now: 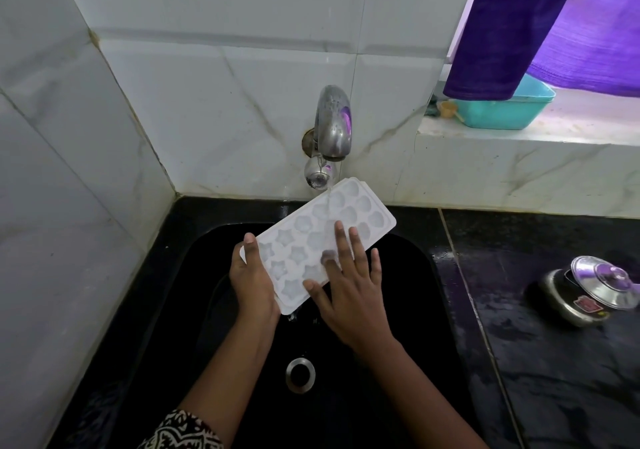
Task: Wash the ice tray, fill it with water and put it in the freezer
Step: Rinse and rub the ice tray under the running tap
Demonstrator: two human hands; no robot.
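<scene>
A white ice tray (311, 237) with star and shell shaped cells is held tilted over the black sink (408, 344). My left hand (251, 275) grips its near left edge, thumb on top. My right hand (349, 286) lies flat on the tray's upper face with fingers spread. A thin stream of water runs from the steel tap (332, 123) onto the tray's far end. The tray's near corner sits between my two hands.
The sink drain (300, 374) is below my wrists. A steel pot with a lid (588, 293) stands on the dark wet counter at right. A teal tub (502, 109) sits on the window ledge under a purple cloth (519, 33). White tiled walls close the left and back.
</scene>
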